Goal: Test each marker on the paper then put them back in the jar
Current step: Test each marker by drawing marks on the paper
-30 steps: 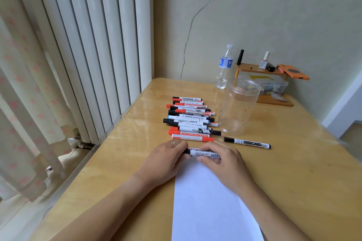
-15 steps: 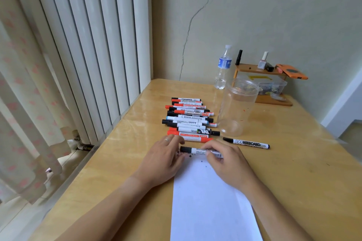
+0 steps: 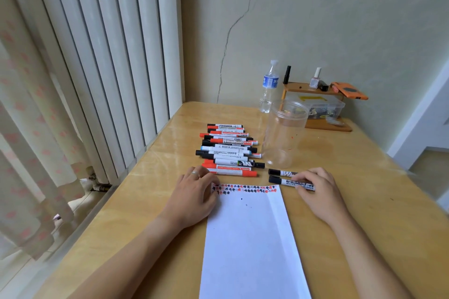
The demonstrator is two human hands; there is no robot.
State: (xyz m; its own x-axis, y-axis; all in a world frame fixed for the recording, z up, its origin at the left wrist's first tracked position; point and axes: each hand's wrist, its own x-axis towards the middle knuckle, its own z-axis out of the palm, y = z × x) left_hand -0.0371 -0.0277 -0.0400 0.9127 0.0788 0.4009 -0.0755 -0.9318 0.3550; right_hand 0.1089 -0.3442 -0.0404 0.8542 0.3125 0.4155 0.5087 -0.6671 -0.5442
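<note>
Two black-capped markers lie just right of the paper's (image 3: 252, 238) top edge, and the right hand (image 3: 318, 189) has its fingers curled over the nearer marker (image 3: 290, 182), capped and flat on the table (image 3: 364, 201). The other marker (image 3: 281, 172) sits just behind it. I'd say lift the held one clear, then drop it tip-down into the empty jar (image 3: 284, 133), which stands close behind. The left hand (image 3: 194, 192) rests, fingers loosely bent, on the paper's top-left corner by the row of test marks (image 3: 245, 189), holding nothing. A marker pile (image 3: 228, 150) sits left of the jar; a water bottle (image 3: 269, 87) and a wooden shelf (image 3: 315, 91) stay well back.
</note>
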